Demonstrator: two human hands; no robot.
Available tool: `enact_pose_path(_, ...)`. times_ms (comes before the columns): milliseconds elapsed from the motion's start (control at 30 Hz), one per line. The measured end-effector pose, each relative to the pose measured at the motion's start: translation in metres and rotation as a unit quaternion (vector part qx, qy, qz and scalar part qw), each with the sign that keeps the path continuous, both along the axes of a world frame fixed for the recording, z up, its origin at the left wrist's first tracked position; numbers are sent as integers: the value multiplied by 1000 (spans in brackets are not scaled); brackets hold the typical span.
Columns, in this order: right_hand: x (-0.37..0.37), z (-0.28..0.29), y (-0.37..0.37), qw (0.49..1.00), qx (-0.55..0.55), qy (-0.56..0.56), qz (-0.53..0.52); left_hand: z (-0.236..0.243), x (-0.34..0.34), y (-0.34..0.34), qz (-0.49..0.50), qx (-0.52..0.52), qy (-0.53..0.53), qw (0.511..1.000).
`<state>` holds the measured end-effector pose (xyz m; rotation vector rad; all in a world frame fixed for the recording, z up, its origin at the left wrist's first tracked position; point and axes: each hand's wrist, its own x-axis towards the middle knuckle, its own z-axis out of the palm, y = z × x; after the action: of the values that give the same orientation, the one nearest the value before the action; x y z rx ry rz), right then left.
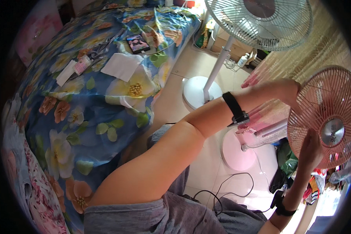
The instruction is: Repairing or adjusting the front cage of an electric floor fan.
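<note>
A pink pedestal fan [333,101] stands at the right, its round wire guard facing up toward me with a silver hub [332,132] in the middle. My left hand [290,93] is closed on the upper left rim of the guard; some of its fingers are hidden. Below it, my right hand [311,150] is at the front of the guard, left of the hub. Its fingers are bent together, and whatever they may hold cannot be made out. The fan's clear-wrapped pole [267,134] leads down to a round pink base [238,150].
A white pedestal fan [218,72] stands beyond my left forearm. To the left is a bed with a blue floral cover [93,128], bearing a phone [138,43], a white cloth [122,66] and a small packet [82,64]. Black cables [222,191] loop across the floor.
</note>
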<state>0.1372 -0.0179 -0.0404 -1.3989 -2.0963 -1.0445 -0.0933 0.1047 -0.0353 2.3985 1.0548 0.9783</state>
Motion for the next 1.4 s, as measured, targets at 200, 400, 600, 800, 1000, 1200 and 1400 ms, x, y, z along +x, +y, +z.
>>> enact_pose_path(200, -5, -8, -4, 994, 45, 4, 104, -4, 10, 9, -44, 55, -24, 997)
enact_pose_path(400, -12, 1, -7, 983, 70, 3, 169, 2, -7, -1, -65, 53, 13, 996)
enact_pose_path(600, 1, -6, -6, 982, 82, 11, 167, 1, -13, -3, -60, 26, -22, 998)
enact_pose_path(800, -18, -29, -3, 964, 84, -63, 244, 2, -9, -5, -54, 40, -15, 998)
enact_pose_path(1000, -18, -23, 0, 973, 70, -41, 216, 3, -10, -8, -93, 28, -39, 994)
enact_pose_path(1200, -24, -17, -6, 983, 45, 8, 179, -2, -9, -2, -60, 49, -29, 997)
enact_pose_path(1400, -36, -35, 5, 981, 11, 11, 195, 1, -8, 2, -99, 30, -33, 994)
